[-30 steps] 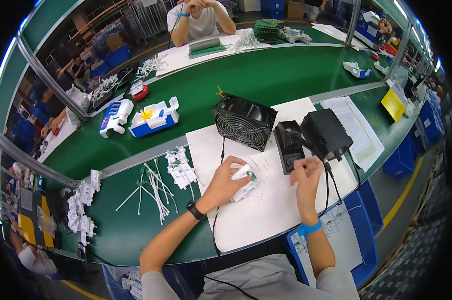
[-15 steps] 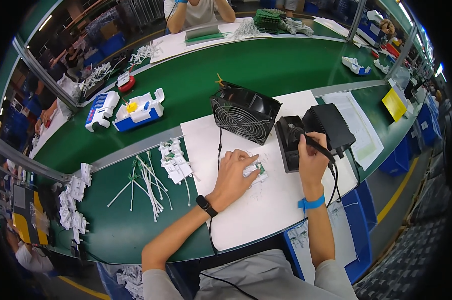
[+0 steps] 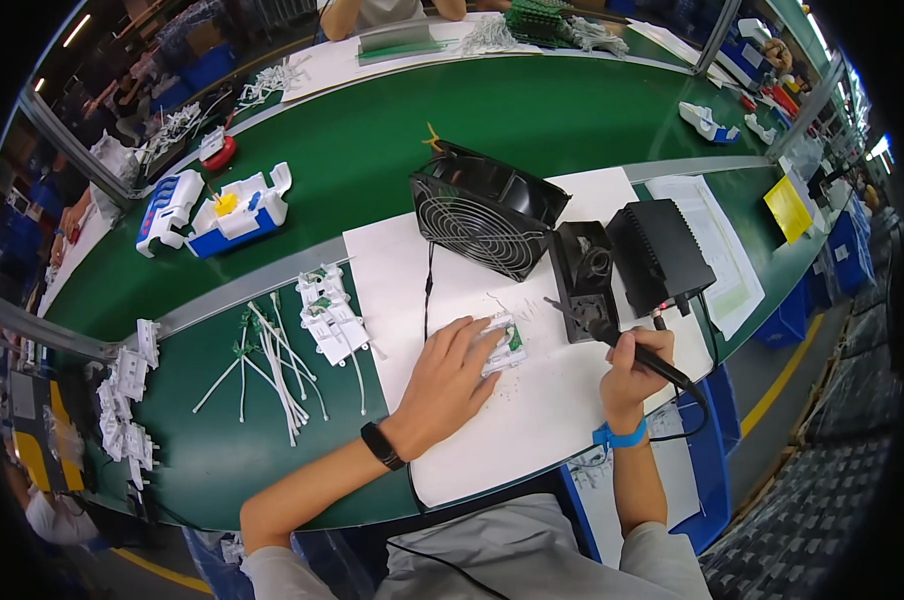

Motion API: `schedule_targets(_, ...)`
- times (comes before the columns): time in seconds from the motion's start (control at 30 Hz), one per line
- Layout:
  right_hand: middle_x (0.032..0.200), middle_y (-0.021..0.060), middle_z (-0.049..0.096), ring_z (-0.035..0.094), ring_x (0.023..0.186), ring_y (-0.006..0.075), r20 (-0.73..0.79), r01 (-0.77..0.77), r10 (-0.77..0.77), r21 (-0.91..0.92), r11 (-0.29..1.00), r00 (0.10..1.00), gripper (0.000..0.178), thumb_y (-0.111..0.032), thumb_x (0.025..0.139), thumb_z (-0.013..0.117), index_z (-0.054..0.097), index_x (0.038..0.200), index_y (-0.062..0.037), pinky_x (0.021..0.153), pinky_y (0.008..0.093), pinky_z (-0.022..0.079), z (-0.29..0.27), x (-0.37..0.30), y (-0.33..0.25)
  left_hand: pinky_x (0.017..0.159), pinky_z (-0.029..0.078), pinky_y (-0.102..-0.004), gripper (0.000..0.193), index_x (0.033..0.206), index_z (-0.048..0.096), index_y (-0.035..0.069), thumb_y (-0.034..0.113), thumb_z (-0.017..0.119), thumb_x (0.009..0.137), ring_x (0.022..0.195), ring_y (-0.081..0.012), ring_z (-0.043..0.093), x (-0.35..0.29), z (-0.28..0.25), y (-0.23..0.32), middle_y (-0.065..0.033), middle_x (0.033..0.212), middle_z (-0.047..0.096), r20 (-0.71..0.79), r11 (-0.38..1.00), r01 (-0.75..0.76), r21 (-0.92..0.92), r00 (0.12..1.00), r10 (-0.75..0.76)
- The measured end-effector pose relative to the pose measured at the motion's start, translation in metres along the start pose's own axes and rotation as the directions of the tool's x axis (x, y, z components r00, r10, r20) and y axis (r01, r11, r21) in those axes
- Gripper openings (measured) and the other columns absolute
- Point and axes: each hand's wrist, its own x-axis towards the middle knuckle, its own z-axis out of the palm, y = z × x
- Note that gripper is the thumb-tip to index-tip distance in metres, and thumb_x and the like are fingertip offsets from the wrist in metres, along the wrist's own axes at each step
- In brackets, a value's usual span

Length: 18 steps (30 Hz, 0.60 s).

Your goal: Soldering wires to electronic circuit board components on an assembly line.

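Note:
A small white plastic housing with a green circuit board (image 3: 513, 338) lies on the white sheet. My left hand (image 3: 450, 372) rests over its left side, fingers and thumb closed against its edges, hiding part of it. In my right hand (image 3: 632, 382) is a soldering iron (image 3: 655, 362), gripped around its black handle. Its tip points left toward the housing but stays apart from it. The black iron stand (image 3: 584, 275) is just beyond my right hand, its round holder unoccupied.
A black fan (image 3: 487, 215) stands behind the housing, and a dark power unit (image 3: 660, 255) right of the stand. White housings (image 3: 329, 315) and white cables (image 3: 277, 365) lie left of the sheet (image 3: 472, 455). Blue-and-white casings (image 3: 240, 222) sit farther back. The iron's cord (image 3: 700, 412) loops beside my right wrist.
My right hand has drawn the soldering iron out of its stand and nearer to me, turning its tip leftward. My left hand stays on the housing. The whole view has shifted slightly.

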Motion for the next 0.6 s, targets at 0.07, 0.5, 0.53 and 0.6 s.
schedule_targets(0.07,0.075,0.0078,0.062,0.056,0.063,0.0138,0.053,-0.142,0.137,0.122,0.982,0.989,0.018,-0.008,0.091,0.073,0.057,0.091,-0.0009,0.061,0.0254,0.046,0.001,-0.004,-0.001,0.108,0.042,-0.0437,0.052,0.135,0.059,0.007,0.011,0.074,0.085,0.131,-0.0364,0.048,-0.004,-0.002,-0.003,-0.0167,0.140,0.053,0.020,1.000,-0.015,0.006,1.000,0.015)
schedule_targets(0.5,0.063,0.0027,0.047,0.044,0.049,0.0079,0.188,-0.119,0.087,0.168,0.979,0.978,0.017,-0.009,0.097,0.058,0.043,0.089,-0.0051,0.047,0.0221,0.036,0.008,0.002,-0.013,0.102,0.047,-0.0441,0.049,0.132,0.065,0.017,0.012,0.074,0.084,0.128,-0.0344,0.052,0.002,-0.012,-0.011,-0.0136,0.140,0.055,0.137,0.976,-0.149,0.162,0.982,0.127)
schedule_targets(0.53,0.062,0.0023,0.047,0.044,0.048,0.0078,0.192,-0.119,0.084,0.178,0.977,0.978,0.019,-0.010,0.097,0.059,0.042,0.089,-0.0053,0.046,0.0220,0.036,0.009,0.002,-0.013,0.102,0.047,-0.0441,0.049,0.132,0.065,0.017,0.012,0.074,0.084,0.128,-0.0344,0.052,0.003,-0.011,-0.012,-0.0136,0.140,0.055,0.138,0.977,-0.145,0.157,0.983,0.124)
schedule_targets(0.6,0.062,0.0022,0.047,0.044,0.048,0.0078,0.202,-0.132,0.094,0.183,0.974,0.975,0.020,-0.011,0.098,0.059,0.042,0.089,-0.0055,0.046,0.0219,0.036,0.010,0.003,-0.013,0.102,0.048,-0.0431,0.048,0.131,0.066,0.018,0.013,0.074,0.084,0.127,-0.0336,0.053,0.004,-0.010,-0.014,-0.0131,0.139,0.055,0.141,0.974,-0.151,0.168,0.982,0.128)
